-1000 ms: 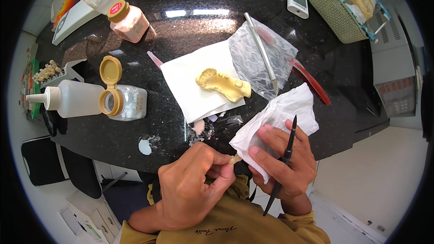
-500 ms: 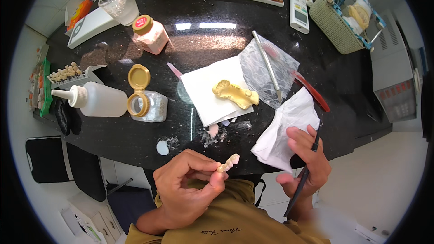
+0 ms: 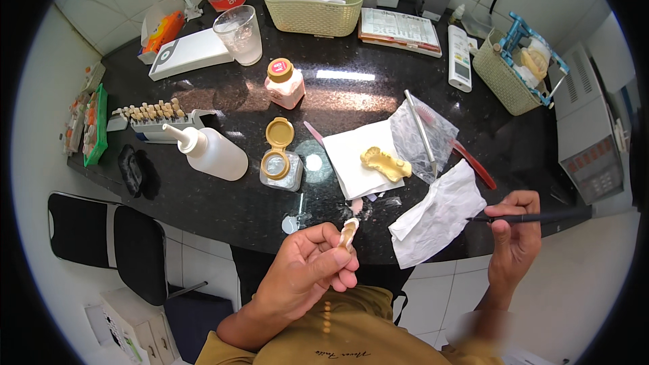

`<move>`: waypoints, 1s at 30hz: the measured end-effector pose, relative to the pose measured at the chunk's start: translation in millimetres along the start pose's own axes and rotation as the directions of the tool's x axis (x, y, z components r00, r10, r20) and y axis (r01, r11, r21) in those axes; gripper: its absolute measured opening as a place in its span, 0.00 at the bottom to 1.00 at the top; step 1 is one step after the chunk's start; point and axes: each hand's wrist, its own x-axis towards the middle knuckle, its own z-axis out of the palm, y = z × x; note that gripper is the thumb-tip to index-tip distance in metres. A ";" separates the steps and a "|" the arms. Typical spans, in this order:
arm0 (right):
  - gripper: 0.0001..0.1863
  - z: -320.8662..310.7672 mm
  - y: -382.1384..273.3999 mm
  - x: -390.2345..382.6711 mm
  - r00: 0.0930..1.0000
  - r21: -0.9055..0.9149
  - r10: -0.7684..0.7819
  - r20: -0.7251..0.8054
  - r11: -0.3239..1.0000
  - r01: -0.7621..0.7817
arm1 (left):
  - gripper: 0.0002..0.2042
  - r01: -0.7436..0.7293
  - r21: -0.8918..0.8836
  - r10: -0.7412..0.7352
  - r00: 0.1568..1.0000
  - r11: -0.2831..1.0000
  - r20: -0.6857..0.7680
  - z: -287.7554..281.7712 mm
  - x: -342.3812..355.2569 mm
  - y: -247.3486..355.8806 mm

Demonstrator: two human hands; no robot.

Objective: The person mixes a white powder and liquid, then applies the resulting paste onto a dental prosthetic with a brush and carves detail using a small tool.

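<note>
My left hand (image 3: 304,270) pinches a short curved row of false teeth (image 3: 349,233) between thumb and fingers, just past the table's near edge. Its brownish inner side now shows. On the right, my right hand (image 3: 517,236) grips a slim black pen-like tool (image 3: 558,217), its thin tip pointing left over a crumpled white tissue (image 3: 436,220). A yellow dental cast (image 3: 385,163) lies on a folded white paper towel (image 3: 338,165). Pink powder (image 3: 357,207) and a small whitish disc (image 3: 290,224) lie near the table edge.
Left of the towel stand an uncapped clear jar (image 3: 284,172), a white squeeze bottle (image 3: 220,155) and a tooth shade rack (image 3: 159,118). Beyond are a pink-powder jar (image 3: 285,88) and a glass (image 3: 240,37). A knife (image 3: 420,132) and red-handled tool (image 3: 476,165) lie right, by plastic film.
My left hand has turned the row of teeth more upright, inner side showing. My right hand has moved right, swinging the black tool to near level. The view has shifted.
</note>
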 end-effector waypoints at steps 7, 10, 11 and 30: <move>0.17 12.5 -11.1 32.7 0.950 -0.266 0.093 0.297 0.964 -0.011 | 0.04 0.091 -0.157 -0.078 0.993 0.983 0.092 -4.5 0.9 -2.0; 0.19 17.6 -5.3 33.4 0.917 -0.312 0.195 0.349 0.946 -0.082 | 0.04 0.119 -0.174 -0.102 0.989 0.977 0.104 -4.0 1.2 -0.5; 0.19 18.6 -2.3 32.6 0.911 -0.320 0.200 0.361 0.944 -0.081 | 0.04 0.127 -0.179 -0.109 0.988 0.976 0.105 -4.1 1.3 -0.2; 0.12 67.1 -19.1 -11.8 0.848 0.634 0.052 0.528 0.640 -0.434 | 0.07 0.153 -0.039 -0.147 0.980 0.987 0.135 9.9 21.8 -16.3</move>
